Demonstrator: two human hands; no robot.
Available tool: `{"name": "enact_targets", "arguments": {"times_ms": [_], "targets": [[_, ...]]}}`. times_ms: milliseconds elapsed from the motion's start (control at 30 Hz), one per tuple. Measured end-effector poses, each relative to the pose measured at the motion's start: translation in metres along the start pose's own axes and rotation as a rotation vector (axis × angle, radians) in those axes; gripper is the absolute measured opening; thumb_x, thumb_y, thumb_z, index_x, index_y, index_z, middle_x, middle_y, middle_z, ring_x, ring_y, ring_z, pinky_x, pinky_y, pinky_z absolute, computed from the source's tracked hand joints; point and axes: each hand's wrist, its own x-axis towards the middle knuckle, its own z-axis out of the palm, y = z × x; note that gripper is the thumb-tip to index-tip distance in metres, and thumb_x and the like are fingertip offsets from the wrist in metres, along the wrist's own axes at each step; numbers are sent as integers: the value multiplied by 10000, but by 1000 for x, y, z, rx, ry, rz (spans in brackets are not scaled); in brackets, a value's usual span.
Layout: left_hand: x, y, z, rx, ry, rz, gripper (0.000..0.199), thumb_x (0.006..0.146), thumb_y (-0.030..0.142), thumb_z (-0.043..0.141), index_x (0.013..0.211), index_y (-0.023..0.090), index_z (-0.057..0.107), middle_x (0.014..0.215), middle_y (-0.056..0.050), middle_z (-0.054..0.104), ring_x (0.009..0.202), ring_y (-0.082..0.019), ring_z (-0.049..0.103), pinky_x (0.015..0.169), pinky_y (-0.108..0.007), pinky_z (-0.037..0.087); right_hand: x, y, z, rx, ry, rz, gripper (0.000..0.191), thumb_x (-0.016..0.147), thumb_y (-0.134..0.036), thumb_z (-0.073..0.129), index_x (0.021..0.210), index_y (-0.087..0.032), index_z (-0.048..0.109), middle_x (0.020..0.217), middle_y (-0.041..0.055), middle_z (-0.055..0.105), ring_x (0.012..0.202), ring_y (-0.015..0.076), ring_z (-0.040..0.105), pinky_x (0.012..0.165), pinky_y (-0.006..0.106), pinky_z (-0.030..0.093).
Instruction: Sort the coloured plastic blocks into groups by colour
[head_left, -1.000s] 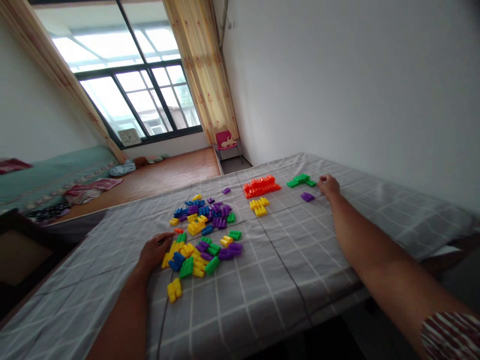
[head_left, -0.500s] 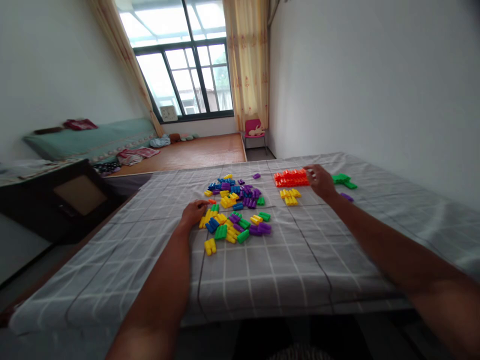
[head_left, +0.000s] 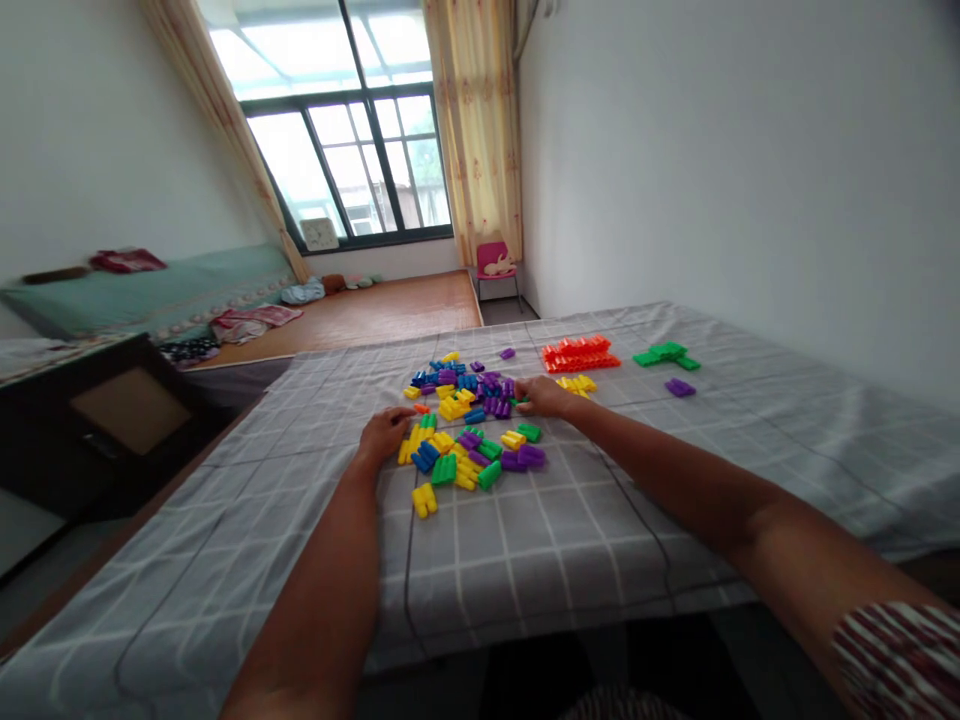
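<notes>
Blue, purple, yellow and green plastic blocks lie in a loose pile on the checked cloth (head_left: 525, 540). At the pile's left edge my left hand (head_left: 386, 434) has its fingers beside a small orange block (head_left: 421, 409); whether it grips that block is unclear. My right hand (head_left: 541, 396) reaches to the pile's right side, its fingertips at a green block (head_left: 519, 406), partly hidden. Beyond it stand joined red-orange blocks (head_left: 577, 355), with yellow blocks (head_left: 577, 384) in front. Joined green blocks (head_left: 666, 354) and a purple block (head_left: 680, 387) lie farther right.
A white wall (head_left: 735, 180) runs along the right. Behind the table are a low bed (head_left: 397, 310), a pink chair (head_left: 493, 258) and a window with curtains. A dark cabinet (head_left: 112, 410) stands at the left.
My right hand has moved left from the red-orange blocks to the pile's right side. My left hand has stayed near the orange block. The view has shifted slightly.
</notes>
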Motion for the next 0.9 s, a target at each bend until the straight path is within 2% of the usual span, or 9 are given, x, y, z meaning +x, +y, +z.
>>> {"name": "enact_targets", "arguments": {"times_ms": [100, 233, 367, 433, 467, 533, 600, 733, 900], "targets": [[0, -1, -2, 5, -2, 15, 353, 840, 289, 478, 1094, 230, 716, 1044, -23, 716, 903, -165, 641, 768, -235, 471, -4, 19, -11, -9, 98, 90, 364, 913, -367, 564, 1211, -159, 565, 1211, 84, 576, 1029, 224, 590, 857, 422, 520], [2, -4, -4, 2, 0, 38, 371, 826, 339, 471, 1085, 231, 715, 1082, -33, 707, 964, -186, 638, 804, -253, 476, -20, 65, -59, -44, 274, 232, 364, 915, -365, 562, 1219, -165, 561, 1218, 86, 571, 1031, 219, 590, 856, 420, 520], [4, -6, -6, -1, -9, 28, 393, 808, 375, 463, 1065, 219, 716, 1095, -40, 708, 979, -199, 643, 824, -264, 482, -62, 126, -119, -97, 470, 383, 303, 900, -356, 569, 1117, -148, 606, 1123, 93, 623, 980, 216, 605, 851, 406, 514], [5, -6, -7, -10, -16, 25, 410, 802, 399, 458, 1066, 218, 713, 1086, -37, 712, 967, -200, 648, 821, -262, 487, -94, 163, -135, -123, 566, 478, 236, 855, -321, 588, 992, -134, 635, 1007, 109, 663, 929, 244, 619, 844, 420, 507], [5, -6, -8, -12, -23, 22, 416, 799, 410, 455, 1066, 220, 713, 1080, -34, 714, 959, -200, 650, 818, -262, 490, -110, 182, -138, -137, 614, 546, 208, 822, -294, 601, 949, -132, 635, 961, 117, 674, 898, 258, 628, 833, 438, 506], [5, -5, -10, -8, -40, 12, 426, 793, 429, 452, 1064, 228, 712, 1072, -30, 718, 953, -203, 653, 816, -267, 494, -138, 221, -136, -171, 795, 805, 175, 733, -236, 630, 886, -152, 620, 915, 109, 689, 865, 257, 641, 837, 428, 506], [6, -4, -12, 4, -52, 4, 433, 785, 446, 455, 1060, 233, 713, 1073, -31, 720, 966, -212, 653, 822, -274, 495, -157, 254, -126, -131, 823, 927, 215, 672, -211, 648, 877, -162, 601, 922, 111, 697, 871, 254, 649, 852, 411, 503], [6, -3, -15, 8, -44, -11, 416, 761, 458, 477, 1028, 252, 722, 1083, -22, 722, 1023, -229, 639, 847, -281, 496, -163, 287, -108, -19, 822, 898, 307, 641, -217, 658, 931, -171, 571, 970, 107, 702, 906, 230, 661, 868, 365, 502], [5, -3, -16, 5, -33, -1, 407, 747, 451, 490, 1010, 251, 728, 1079, -22, 725, 1011, -226, 647, 859, -280, 497, -153, 286, -101, -17, 785, 836, 326, 632, -240, 669, 939, -193, 567, 955, 81, 710, 899, 224, 671, 822, 349, 518]]}}
